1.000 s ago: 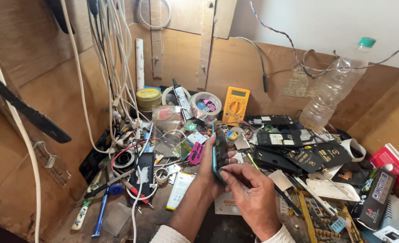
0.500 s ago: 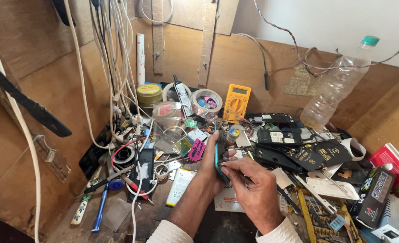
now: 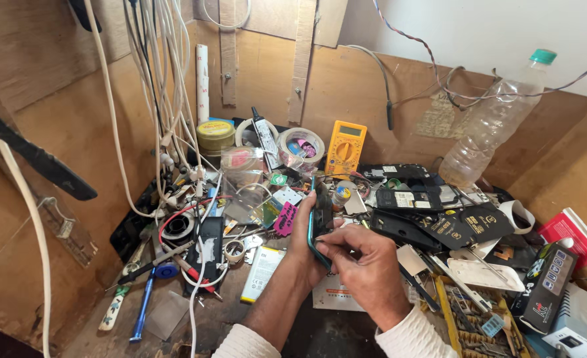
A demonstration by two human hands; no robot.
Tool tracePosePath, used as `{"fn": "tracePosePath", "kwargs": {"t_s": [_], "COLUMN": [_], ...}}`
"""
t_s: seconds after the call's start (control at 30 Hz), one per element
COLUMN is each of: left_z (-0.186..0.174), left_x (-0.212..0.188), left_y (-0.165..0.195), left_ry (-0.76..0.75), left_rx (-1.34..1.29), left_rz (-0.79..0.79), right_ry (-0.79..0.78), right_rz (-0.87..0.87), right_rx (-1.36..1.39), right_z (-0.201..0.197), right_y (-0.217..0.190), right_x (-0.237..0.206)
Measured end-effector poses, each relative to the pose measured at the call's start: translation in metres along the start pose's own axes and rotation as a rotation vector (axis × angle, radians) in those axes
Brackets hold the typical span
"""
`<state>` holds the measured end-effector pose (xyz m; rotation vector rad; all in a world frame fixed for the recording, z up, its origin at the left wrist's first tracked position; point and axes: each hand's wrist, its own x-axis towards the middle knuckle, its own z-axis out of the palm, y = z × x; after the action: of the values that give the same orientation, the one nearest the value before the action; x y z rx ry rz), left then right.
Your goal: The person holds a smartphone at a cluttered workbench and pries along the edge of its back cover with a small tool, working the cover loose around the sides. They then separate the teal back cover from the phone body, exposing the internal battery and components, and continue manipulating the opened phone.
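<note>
I'm gripping the phone [image 3: 319, 222] on edge in my left hand [image 3: 307, 242], steadying it while my right hand [image 3: 366, 265] fingertips [image 3: 326, 248] are pinching closed at its rim.

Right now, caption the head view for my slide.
Left hand holds a phone on edge while right hand works on it above a cluttered bench.

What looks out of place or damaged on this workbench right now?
The plastic bottle leans tilted against the back board, looking crumpled. Opened phone parts lie scattered behind the phone held edge-up by the left hand, with the right hand at its edge.
</note>
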<state>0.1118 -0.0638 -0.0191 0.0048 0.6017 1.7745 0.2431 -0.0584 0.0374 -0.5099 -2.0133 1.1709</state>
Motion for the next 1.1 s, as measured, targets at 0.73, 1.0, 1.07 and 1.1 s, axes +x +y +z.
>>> {"fn": "tracePosePath", "kwargs": {"t_s": [0.73,1.0,1.07,1.1], "left_z": [0.003,0.002,0.003,0.004], "left_x": [0.003,-0.008,-0.009,-0.01], "left_y": [-0.016,-0.019,-0.021,-0.022], "left_ry": [0.134,0.101,0.138,0.122], "left_rx": [-0.076,-0.02,-0.013,-0.022], "left_rz": [0.138,0.057,0.088,0.101], "right_ry": [0.242,-0.063,-0.066,-0.069], "right_rz": [-0.503,0.125,0.166,0.188], "right_rx": [-0.441,0.116,0.163,0.183], "right_z": [0.005,-0.023,-0.022,-0.021], "right_y": [-0.015,-0.009,-0.009,-0.01], "right_x": [-0.042,-0.015,-0.014,-0.015]}}
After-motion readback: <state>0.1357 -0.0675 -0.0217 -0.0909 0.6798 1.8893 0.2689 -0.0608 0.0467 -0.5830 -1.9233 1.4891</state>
